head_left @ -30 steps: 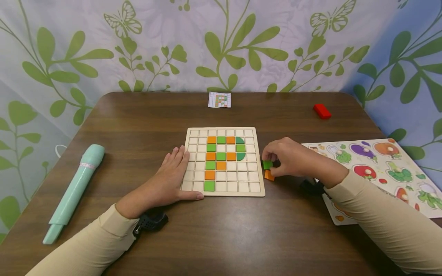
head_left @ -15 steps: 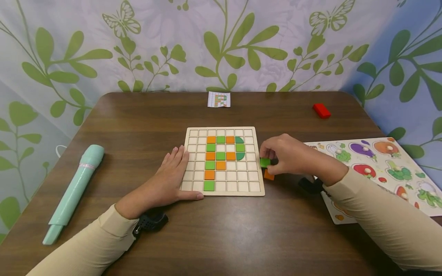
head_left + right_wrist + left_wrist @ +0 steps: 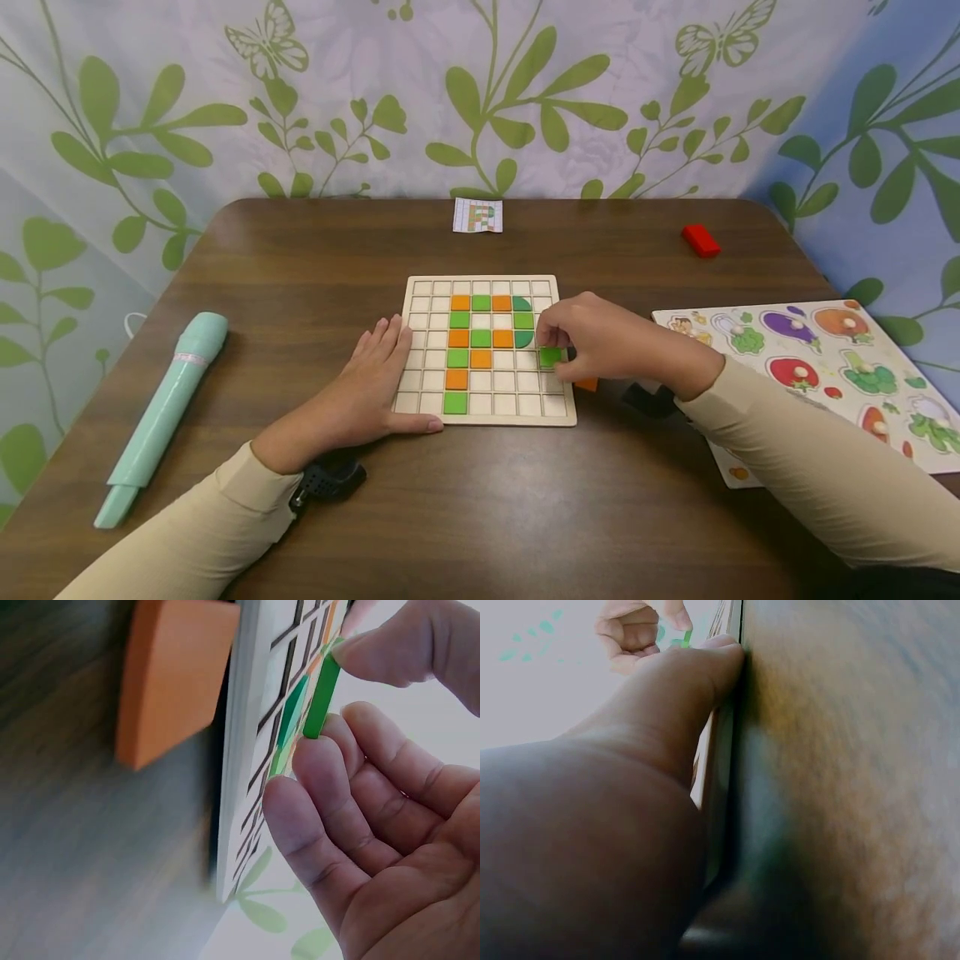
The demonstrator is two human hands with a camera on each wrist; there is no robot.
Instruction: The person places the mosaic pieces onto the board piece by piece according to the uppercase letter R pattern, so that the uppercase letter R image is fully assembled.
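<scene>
A pale wooden grid board (image 3: pixel 517 406) lies mid-table with orange, light green and dark green tiles set in its cells. My left hand (image 3: pixel 358 387) rests flat along its left edge, fingers straight, thumb on the lower rim. Above the board's right columns my right hand (image 3: pixel 592 337) pinches a light green square tile (image 3: pixel 551 357) between thumb and fingers. In the right wrist view that green tile (image 3: pixel 323 694) is seen edge-on, held over the grid. An orange tile (image 3: pixel 587 384) lies on the table by the right rim, partly hidden by my right hand.
A small printed pattern card (image 3: pixel 478 216) lies at the far edge of the table. A red block (image 3: pixel 701 241) sits at the back right, above a vegetable puzzle board (image 3: pixel 828 354). On the left lies a mint-green microphone-shaped object (image 3: pixel 167 417).
My right hand has lifted the green tile from beside the board and carried it left over the right columns. The left hand has stayed in place.
</scene>
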